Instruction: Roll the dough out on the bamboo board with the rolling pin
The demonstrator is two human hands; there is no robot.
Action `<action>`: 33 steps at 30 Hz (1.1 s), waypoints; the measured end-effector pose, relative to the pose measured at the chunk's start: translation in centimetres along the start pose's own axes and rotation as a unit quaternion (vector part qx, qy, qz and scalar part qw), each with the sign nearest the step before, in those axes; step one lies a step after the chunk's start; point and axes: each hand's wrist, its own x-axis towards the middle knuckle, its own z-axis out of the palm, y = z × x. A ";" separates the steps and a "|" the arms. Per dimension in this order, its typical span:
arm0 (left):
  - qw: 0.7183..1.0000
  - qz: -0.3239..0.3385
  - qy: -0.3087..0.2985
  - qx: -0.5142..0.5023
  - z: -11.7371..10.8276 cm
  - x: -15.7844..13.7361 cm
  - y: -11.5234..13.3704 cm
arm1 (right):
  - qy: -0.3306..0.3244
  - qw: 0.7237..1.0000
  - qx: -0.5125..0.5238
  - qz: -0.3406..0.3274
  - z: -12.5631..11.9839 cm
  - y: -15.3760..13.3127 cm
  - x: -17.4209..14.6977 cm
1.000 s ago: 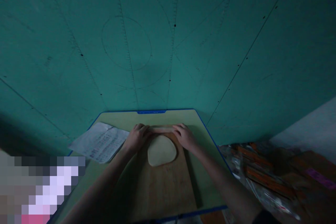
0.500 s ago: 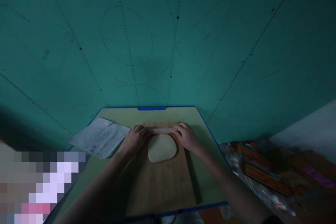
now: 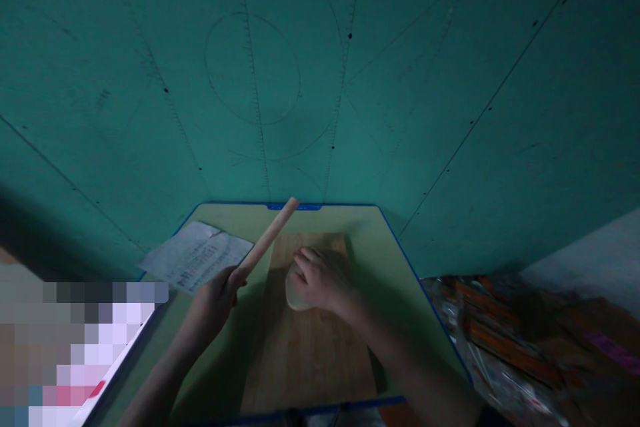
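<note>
My left hand [image 3: 217, 293] is closed around one end of a wooden rolling pin [image 3: 270, 232], which tilts up and away to the right, lifted off the board. A flat, pale sheet of dough [image 3: 296, 297] lies on the wooden cutting board [image 3: 310, 360]. Over the dough is my right hand [image 3: 316, 277], its fingers bent and pinching at the far edge. The hand hides much of the dough, so how its fingertips grip it shows only in part.
A printed paper sheet [image 3: 200, 257] lies on the left of the blue-edged table [image 3: 395, 327]. Behind stands a green wall [image 3: 310, 80] with drawn lines. Cardboard and clear plastic [image 3: 510, 340] are heaped at the right, below the table.
Both hands were on the rolling pin at the dough's far edge. The right hand has let go and moved onto the dough; the left has lifted the pin away to the left.
</note>
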 end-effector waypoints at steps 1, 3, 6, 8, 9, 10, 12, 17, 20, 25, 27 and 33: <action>1.000 -0.009 -0.001 -0.030 0.1 -0.6 -0.4 | -0.004 1.000 -0.009 -0.002 0.1 -0.3 0.1; 0.997 -0.023 -0.006 -0.078 0.1 -1.7 -1.1 | -0.004 1.000 -0.019 -0.003 0.1 -0.6 0.1; 0.993 -0.029 -0.012 -0.115 -0.2 -2.9 -2.0 | 0.000 1.000 -0.027 -0.011 -0.2 -0.8 -0.3; 0.993 -0.038 -0.010 -0.110 -0.5 -3.4 -2.4 | 0.002 0.999 -0.032 -0.011 -0.4 -0.8 -0.3; 0.994 -0.045 -0.007 -0.099 -0.6 -3.6 -2.6 | 0.003 0.999 -0.033 -0.007 -0.5 -0.8 -0.3; 0.995 -0.053 -0.005 -0.081 -0.7 -3.8 -2.7 | 0.004 1.000 -0.029 -0.001 -0.5 -0.8 -0.2; 0.997 -0.065 0.005 -0.037 -0.9 -4.1 -2.6 | 0.007 1.000 -0.007 0.010 -0.4 -0.6 -0.1; 0.995 -0.062 0.033 0.070 -1.0 -5.2 -1.1 | 0.063 0.996 0.058 0.016 -0.1 1.4 -2.0; 0.992 -0.047 0.026 0.117 -0.7 -5.6 -0.5 | 0.113 0.990 0.068 0.040 0.2 3.1 -4.9; 0.983 -0.040 -0.006 0.181 -0.1 -6.1 -0.5 | 0.166 0.979 0.094 0.070 1.2 3.9 -9.6; 0.976 -0.044 -0.033 0.210 0.1 -6.5 -0.2 | 0.170 0.977 0.096 0.084 1.7 3.5 -10.8; 0.951 -0.039 -0.088 0.295 1.0 -8.0 2.0 | 0.147 0.982 0.089 0.079 2.6 2.4 -12.1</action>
